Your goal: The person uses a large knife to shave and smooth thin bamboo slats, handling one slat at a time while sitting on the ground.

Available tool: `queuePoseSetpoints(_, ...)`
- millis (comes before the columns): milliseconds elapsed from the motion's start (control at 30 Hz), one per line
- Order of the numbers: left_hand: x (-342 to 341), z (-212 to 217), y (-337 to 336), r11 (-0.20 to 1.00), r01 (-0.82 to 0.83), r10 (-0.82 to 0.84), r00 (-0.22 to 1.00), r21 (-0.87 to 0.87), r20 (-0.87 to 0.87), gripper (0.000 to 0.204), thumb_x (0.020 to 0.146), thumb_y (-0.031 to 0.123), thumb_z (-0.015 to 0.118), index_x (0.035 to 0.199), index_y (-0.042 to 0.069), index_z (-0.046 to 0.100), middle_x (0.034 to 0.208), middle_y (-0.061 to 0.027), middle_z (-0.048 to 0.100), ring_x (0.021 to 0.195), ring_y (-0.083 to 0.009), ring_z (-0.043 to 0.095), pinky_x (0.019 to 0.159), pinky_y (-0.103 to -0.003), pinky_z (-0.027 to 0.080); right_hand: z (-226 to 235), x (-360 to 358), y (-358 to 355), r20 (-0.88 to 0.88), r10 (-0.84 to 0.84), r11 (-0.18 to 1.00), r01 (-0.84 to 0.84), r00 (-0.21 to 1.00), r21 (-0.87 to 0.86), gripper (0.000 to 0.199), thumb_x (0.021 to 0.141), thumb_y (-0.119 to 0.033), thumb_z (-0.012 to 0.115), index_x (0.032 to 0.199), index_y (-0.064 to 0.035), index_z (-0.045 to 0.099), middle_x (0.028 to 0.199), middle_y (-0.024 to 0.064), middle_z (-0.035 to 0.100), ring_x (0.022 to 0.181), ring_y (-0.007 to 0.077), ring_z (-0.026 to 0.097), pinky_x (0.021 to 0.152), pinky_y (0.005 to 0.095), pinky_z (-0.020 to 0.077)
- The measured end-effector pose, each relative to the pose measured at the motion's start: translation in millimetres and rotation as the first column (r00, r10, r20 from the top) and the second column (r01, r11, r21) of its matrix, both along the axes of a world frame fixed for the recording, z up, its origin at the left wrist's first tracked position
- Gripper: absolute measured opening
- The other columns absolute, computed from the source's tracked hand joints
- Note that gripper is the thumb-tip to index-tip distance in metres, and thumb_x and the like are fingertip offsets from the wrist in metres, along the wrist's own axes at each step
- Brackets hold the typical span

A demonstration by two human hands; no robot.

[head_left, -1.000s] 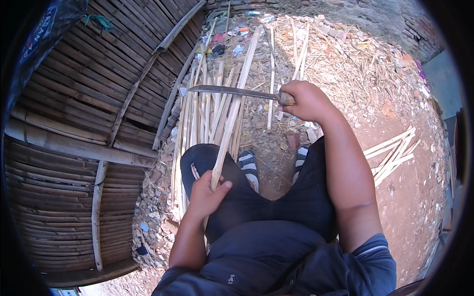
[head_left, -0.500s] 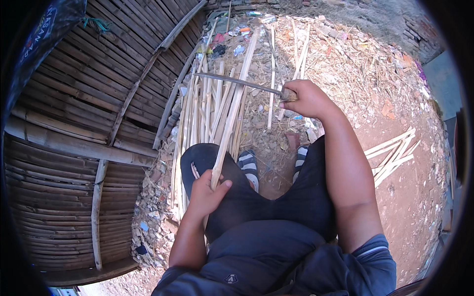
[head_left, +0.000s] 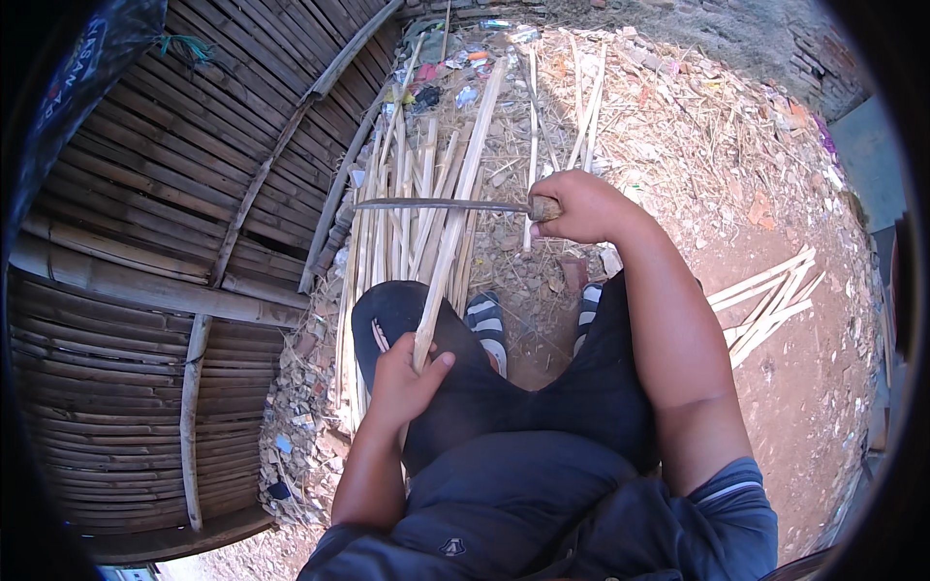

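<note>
My left hand [head_left: 405,382] is closed round the near end of a long pale bamboo strip [head_left: 462,203], resting by my left thigh. The strip slants away from me, its far end over the littered ground. In my right hand [head_left: 584,208] is the wooden handle of a machete [head_left: 441,204]. Its long dark blade points left and lies across the strip about midway along; whether it touches the strip I cannot tell. Below the blade, a bundle of similar bamboo strips [head_left: 392,232] lies on the ground to the left.
A bamboo slat wall [head_left: 242,145] stands along the left. Several cut strips [head_left: 770,302] lie on bare soil at the right, and more strips [head_left: 589,107] lie ahead among straw and litter. My feet in striped footwear [head_left: 487,324] are between the strips and my right leg.
My right hand has drawn the machete nearer to me and slightly left, and its blade is now almost level. My left hand and the strip stay in place.
</note>
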State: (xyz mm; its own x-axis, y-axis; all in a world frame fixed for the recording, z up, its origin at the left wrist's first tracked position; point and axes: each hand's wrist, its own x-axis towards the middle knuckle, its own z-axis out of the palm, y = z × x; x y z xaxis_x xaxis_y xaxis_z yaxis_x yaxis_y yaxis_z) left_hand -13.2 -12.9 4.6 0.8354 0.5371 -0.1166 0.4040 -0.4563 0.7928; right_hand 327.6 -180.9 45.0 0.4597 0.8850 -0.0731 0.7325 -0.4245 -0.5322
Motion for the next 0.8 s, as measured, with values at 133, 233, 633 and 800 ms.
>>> queuePoseSetpoints(133, 1.3, 5.3, -1.6, 0.999, 0.018, -0.017, 1.0, 0.051, -0.021, 0.03, 0.092, 0.024, 0.084, 0.1, 0.002, 0.065, 0.071, 0.0012, 0.059, 0.068, -0.007, 0.053, 0.062, -0.027, 0.045, 1.3, 10.1, -11.9, 0.059, -0.205, 0.977, 0.201, 0.977, 0.064, 0.057, 0.084, -0.035, 0.086, 0.132, -0.008, 0.072, 0.124, 0.0201, 0.073, 0.118, 0.0395, 0.069, 0.101, 0.0471, 0.0546)
queuePoseSetpoints(233, 3.2, 3.3, -2.4, 0.999, 0.018, -0.018, 1.0, 0.033, 0.007, 0.03, 0.092, 0.024, 0.084, 0.1, 0.002, 0.065, 0.072, 0.0007, 0.059, 0.069, -0.007, 0.053, 0.062, -0.027, 0.045, -16.6, -2.0, -9.3, 0.075, -0.002, 0.977, -0.014, 0.997, 0.211, 0.044, 0.081, -0.031, 0.089, 0.113, -0.0048, 0.075, 0.104, 0.0206, 0.073, 0.103, 0.0409, 0.07, 0.09, 0.0475, 0.0545)
queuePoseSetpoints(633, -0.9, -2.6, 4.0, 0.999, 0.005, -0.004, 1.0, 0.053, -0.03, 0.038, 0.089, 0.029, 0.086, 0.104, -0.001, 0.068, 0.077, -0.0094, 0.069, 0.071, -0.0163, 0.066, 0.067, -0.033, 0.054, -10.9, 11.3, -11.8, 0.134, -0.28, 0.934, 0.237, 0.951, 0.269, 0.039, 0.082, -0.03, 0.088, 0.108, -0.0039, 0.073, 0.103, 0.0198, 0.072, 0.101, 0.0416, 0.069, 0.089, 0.0488, 0.0542)
queuePoseSetpoints(800, -0.8, -6.8, 3.0, 1.0, -0.008, 0.008, 1.0, 0.01, -0.017, 0.037, 0.089, 0.028, 0.086, 0.104, -0.001, 0.067, 0.08, -0.0096, 0.07, 0.074, -0.0155, 0.066, 0.069, -0.032, 0.054, -17.3, -5.4, -10.3, 0.128, 0.056, 0.972, -0.083, 0.99, 0.218, 0.038, 0.08, -0.031, 0.088, 0.105, -0.0062, 0.074, 0.102, 0.0173, 0.073, 0.102, 0.04, 0.07, 0.089, 0.0491, 0.0545)
